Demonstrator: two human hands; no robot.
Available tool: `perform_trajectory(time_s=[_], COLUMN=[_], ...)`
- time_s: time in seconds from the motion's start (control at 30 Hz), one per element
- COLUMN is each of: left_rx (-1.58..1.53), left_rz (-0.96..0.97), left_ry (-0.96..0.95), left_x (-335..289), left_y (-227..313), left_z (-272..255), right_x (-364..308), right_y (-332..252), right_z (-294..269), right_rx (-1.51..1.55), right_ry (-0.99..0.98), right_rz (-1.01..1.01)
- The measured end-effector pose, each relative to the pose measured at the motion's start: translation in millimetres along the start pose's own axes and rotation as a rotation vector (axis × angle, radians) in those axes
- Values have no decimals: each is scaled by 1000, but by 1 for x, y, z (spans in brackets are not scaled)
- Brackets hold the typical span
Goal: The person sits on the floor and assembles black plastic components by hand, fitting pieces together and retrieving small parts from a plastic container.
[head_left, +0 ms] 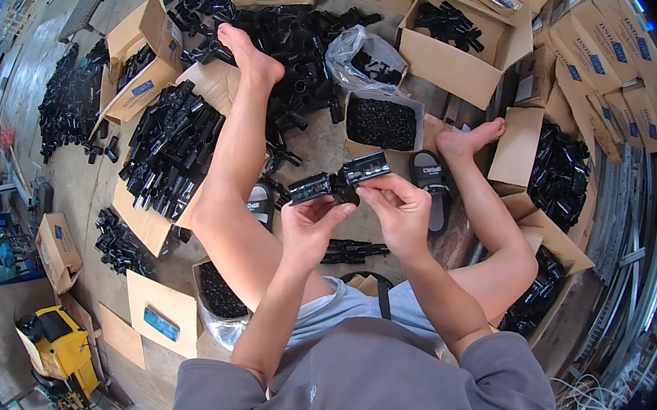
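Black plastic fittings point(338, 180), apparently joined, between both hands' fingers point(345, 207).

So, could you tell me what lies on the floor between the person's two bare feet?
In the head view, an open cardboard box of small black pieces and a clear plastic bag of black parts lie between the left foot and right foot.

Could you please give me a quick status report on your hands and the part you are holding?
Left hand and right hand both gripping one black plastic fitting over the lap. Small black parts in box just beyond. Nothing between hands.
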State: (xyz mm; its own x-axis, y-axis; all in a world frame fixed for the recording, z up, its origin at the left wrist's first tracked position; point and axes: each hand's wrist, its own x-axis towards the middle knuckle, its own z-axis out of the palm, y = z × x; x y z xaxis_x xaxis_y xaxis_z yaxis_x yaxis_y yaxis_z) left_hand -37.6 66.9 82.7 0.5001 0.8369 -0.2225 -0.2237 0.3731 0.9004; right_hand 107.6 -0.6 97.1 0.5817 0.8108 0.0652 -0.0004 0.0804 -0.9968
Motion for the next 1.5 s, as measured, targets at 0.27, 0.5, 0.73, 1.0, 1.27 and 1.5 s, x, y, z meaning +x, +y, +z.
perform_trajectory(time_s=[0.27, 0.5, 0.73, 1.0, 1.27, 1.5], left_rx=[67, 45, 62, 323, 1247, -107], left_rz=[130, 91, 123, 166, 219, -486], left_ry=[-52, -58, -74, -1, 40, -26], left_x=[-6, -6, -4, -2, 7, 19], left_y=[11, 4, 7, 9, -20, -58], left_z=[5, 1, 3, 7, 5, -19], right_x=[-9, -5, -5, -6, -16, -10], right_y=[-15, -18, -15, 3, 68, 85], right_z=[9, 5, 4, 5, 11, -6], right_rx=[301, 207, 151, 75, 413, 618], right_ry=[89, 37, 46, 11, 121, 82], right_rz=[116, 96, 90, 69, 600, 863])
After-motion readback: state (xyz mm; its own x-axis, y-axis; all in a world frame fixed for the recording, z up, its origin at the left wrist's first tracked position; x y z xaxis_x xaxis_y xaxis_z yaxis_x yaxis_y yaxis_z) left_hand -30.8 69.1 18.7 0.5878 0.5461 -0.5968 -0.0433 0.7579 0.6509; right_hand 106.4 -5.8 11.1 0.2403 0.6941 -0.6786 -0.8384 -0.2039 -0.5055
